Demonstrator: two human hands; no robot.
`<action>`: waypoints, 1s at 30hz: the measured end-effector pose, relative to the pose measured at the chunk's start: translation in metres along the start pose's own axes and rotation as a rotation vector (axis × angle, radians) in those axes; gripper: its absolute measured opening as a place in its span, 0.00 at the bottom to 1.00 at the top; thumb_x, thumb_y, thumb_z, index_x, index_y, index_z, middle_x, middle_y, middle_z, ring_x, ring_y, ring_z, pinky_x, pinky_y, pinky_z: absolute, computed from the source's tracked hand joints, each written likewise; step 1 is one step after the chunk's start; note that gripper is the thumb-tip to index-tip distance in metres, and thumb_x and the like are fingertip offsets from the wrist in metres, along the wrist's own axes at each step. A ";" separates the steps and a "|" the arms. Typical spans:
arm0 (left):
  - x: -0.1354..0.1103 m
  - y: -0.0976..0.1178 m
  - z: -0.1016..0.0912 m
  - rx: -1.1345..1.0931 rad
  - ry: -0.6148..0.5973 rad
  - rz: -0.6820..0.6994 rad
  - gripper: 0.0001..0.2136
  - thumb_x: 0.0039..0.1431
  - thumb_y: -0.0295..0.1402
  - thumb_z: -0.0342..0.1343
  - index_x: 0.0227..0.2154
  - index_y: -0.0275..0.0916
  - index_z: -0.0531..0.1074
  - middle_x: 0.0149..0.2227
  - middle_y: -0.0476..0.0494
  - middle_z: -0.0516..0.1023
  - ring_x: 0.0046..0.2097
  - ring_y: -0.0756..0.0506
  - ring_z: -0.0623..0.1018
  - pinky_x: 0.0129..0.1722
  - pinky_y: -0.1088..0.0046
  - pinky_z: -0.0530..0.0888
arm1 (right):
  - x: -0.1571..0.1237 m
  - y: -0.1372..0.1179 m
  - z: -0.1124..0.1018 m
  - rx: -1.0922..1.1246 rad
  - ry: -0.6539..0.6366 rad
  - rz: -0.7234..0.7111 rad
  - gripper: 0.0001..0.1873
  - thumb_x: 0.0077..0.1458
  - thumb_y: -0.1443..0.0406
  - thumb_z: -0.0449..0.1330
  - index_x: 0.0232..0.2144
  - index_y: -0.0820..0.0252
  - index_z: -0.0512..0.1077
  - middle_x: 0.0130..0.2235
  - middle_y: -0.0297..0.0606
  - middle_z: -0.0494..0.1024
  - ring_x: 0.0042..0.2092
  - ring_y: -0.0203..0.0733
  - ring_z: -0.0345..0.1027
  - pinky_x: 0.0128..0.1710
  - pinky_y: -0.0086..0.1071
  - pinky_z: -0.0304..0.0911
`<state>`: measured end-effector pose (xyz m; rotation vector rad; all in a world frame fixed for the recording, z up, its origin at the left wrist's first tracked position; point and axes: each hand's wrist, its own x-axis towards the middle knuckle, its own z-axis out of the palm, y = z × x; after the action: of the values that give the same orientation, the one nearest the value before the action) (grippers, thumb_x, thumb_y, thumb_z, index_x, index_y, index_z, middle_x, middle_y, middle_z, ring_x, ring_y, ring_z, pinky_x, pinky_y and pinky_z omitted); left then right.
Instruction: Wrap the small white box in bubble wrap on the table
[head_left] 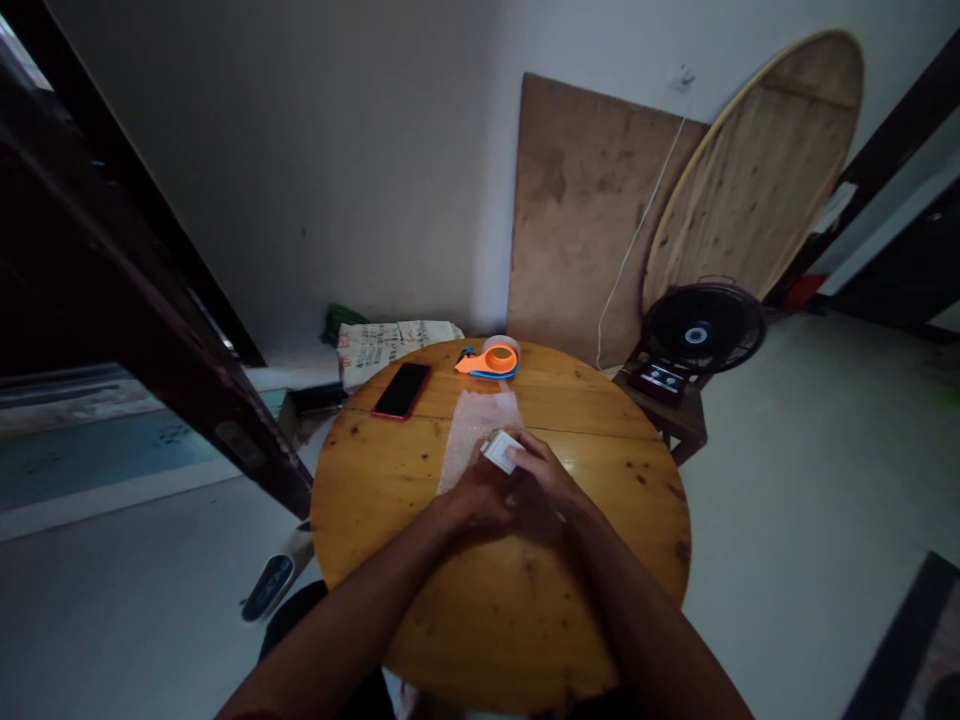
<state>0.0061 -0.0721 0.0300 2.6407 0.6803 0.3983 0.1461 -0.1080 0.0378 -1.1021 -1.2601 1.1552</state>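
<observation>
Both my hands meet over the middle of a round wooden table (600,560). My right hand (551,490) has its fingers closed round a small white box (501,449), thumb on top of it. Fingers curled, my left hand (474,497) presses against the right one and touches the box from below. The box rests at the near end of a strip of clear bubble wrap (472,430) lying on the table. An orange and blue tape dispenser (491,359) sits at the far edge. A dark phone in a red case (402,390) lies at the far left.
A black floor fan (701,333) stands on a small stool to the right of the table. A plywood sheet (577,200) and a round wooden tabletop (757,160) lean on the wall. A dark wooden beam (150,270) slants at left. A printed sack (382,345) lies behind the table.
</observation>
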 end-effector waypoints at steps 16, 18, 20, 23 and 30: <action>-0.004 -0.035 -0.025 0.122 0.085 -0.168 0.18 0.51 0.34 0.53 0.46 0.41 0.71 0.50 0.40 0.71 0.53 0.39 0.68 0.55 0.59 0.64 | 0.004 0.005 -0.033 -0.185 0.177 0.033 0.21 0.42 0.62 0.64 0.41 0.59 0.69 0.37 0.34 0.76 0.39 0.42 0.69 0.42 0.34 0.63; -0.004 -0.034 -0.025 0.123 0.092 -0.152 0.17 0.51 0.34 0.53 0.46 0.41 0.70 0.50 0.40 0.70 0.53 0.39 0.68 0.55 0.60 0.63 | 0.003 0.004 -0.033 -0.262 0.111 0.008 0.22 0.42 0.63 0.63 0.43 0.60 0.69 0.39 0.35 0.76 0.40 0.42 0.69 0.43 0.35 0.63; -0.005 -0.033 -0.025 0.117 0.093 -0.143 0.17 0.51 0.33 0.53 0.45 0.40 0.70 0.49 0.40 0.71 0.53 0.39 0.68 0.55 0.60 0.63 | 0.002 0.004 -0.034 -0.345 0.057 -0.024 0.24 0.43 0.64 0.63 0.45 0.60 0.68 0.42 0.37 0.75 0.43 0.42 0.69 0.45 0.36 0.63; -0.005 -0.033 -0.026 0.102 0.089 -0.134 0.17 0.51 0.32 0.53 0.45 0.41 0.69 0.49 0.40 0.71 0.52 0.40 0.69 0.54 0.61 0.64 | 0.001 0.005 -0.036 -0.389 0.011 -0.044 0.27 0.44 0.66 0.60 0.49 0.58 0.66 0.47 0.38 0.73 0.47 0.43 0.68 0.49 0.37 0.62; -0.005 -0.036 -0.025 0.080 0.095 -0.123 0.17 0.52 0.33 0.53 0.47 0.42 0.68 0.50 0.41 0.71 0.53 0.40 0.69 0.55 0.61 0.63 | 0.001 0.011 -0.040 -0.390 -0.007 -0.023 0.24 0.43 0.70 0.59 0.46 0.58 0.68 0.45 0.37 0.75 0.45 0.43 0.69 0.47 0.37 0.63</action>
<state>-0.0217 -0.0381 0.0362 2.6507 0.9006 0.4722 0.1854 -0.1046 0.0265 -1.3626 -1.5406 0.9165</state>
